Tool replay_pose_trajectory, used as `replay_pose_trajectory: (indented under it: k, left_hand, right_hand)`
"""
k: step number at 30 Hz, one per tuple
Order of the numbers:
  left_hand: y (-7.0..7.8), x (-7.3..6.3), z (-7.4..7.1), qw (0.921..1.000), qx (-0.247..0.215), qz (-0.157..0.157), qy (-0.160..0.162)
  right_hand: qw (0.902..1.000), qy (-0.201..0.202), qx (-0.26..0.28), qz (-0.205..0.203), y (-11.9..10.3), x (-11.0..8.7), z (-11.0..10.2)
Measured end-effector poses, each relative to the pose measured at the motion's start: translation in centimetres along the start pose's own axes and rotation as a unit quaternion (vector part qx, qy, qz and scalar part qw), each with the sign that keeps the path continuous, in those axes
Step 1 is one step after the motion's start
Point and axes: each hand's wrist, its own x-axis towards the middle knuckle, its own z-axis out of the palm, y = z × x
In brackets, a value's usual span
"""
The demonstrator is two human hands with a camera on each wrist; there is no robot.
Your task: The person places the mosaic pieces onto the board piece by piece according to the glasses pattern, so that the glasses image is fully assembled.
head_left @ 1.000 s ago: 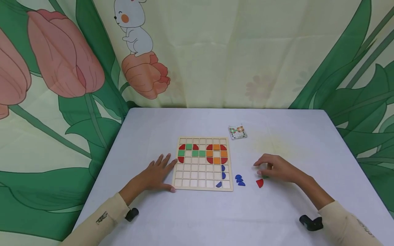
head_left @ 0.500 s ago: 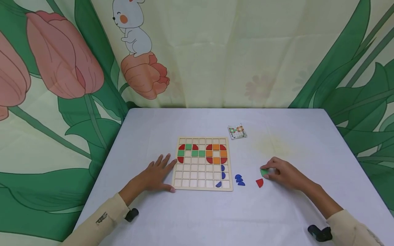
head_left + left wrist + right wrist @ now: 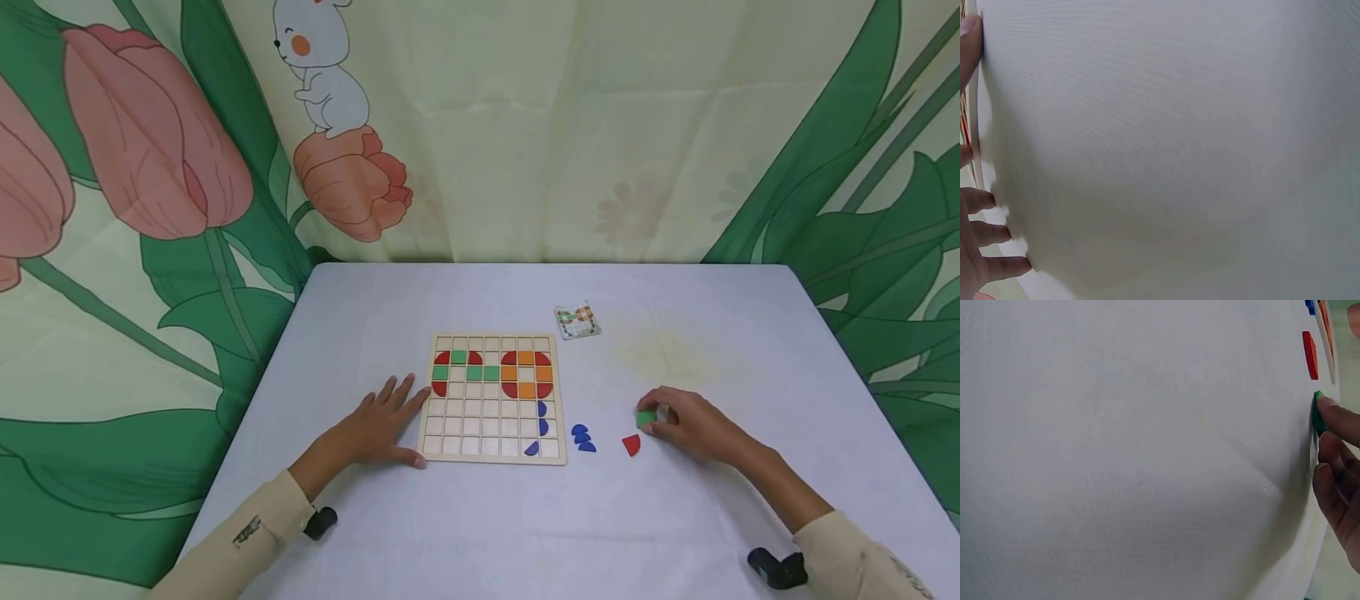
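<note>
A wooden grid board (image 3: 480, 429) lies flat on the table, with red, green, orange and blue pieces in some of its squares. My left hand (image 3: 378, 425) rests spread at its left edge, thumb and forefinger at the rim; the left wrist view shows the straight fingertips on the cloth. To the right of the board, my right hand (image 3: 690, 423) pinches a green square tile (image 3: 646, 418) between thumb and forefinger, low over the cloth. Just in front of it lies a red quarter-circle piece (image 3: 632, 445), which also shows in the right wrist view.
Several blue half-circle pieces (image 3: 582, 437) lie close to the board's right edge. Behind the board's right corner is a small pattern card (image 3: 577, 320). A white cloth covers the table (image 3: 480, 533), and a printed curtain (image 3: 480, 125) hangs behind it.
My right hand has drawn back slightly to the right, and the green tile, mostly hidden under it before, now shows between its fingertips. The left hand has stayed in place.
</note>
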Motion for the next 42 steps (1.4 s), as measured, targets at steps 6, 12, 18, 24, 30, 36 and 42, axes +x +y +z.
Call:
replay_pose_trajectory:
  k: [6, 12, 18, 24, 30, 36, 42]
  left_hand:
    - [0.1, -0.3, -0.4, 1.0000, -0.005, -0.001, -0.004]
    - [0.1, -0.3, -0.6, 1.0000, -0.005, -0.005, -0.006]
    - [0.1, -0.1, -0.5, 1.0000, -0.009, 0.000, 0.000]
    - [0.0, 0.0, -0.3, 1.0000, -0.006, 0.002, -0.001]
    - [0.0, 0.1, -0.2, 1.0000, -0.004, 0.002, -0.006]
    - [-0.1, 0.1, -0.2, 1.0000, -0.004, -0.004, -0.008]
    - [0.0, -0.1, -0.4, 0.9998, -0.016, -0.001, -0.010]
  right_hand:
    - [0.9991, -0.028, 0.033, -0.001, -0.4, 0.5, -0.4]
    - [0.9978, -0.014, 0.064, -0.011, -1.9, 2.1, -0.1]
    - [0.9938, -0.037, 0.105, -0.007, -3.9, 4.2, 0.6]
    - [0.9843, -0.051, 0.169, -0.001, -5.7, 5.7, 1.5]
    - [0.9747, -0.067, 0.213, 0.012, -7.1, 7.0, 2.5]
    - [0.9662, -0.084, 0.243, 0.013, -9.4, 8.5, 3.7]
    - [0.9653, -0.086, 0.246, -0.011, -11.6, 10.1, 5.4]
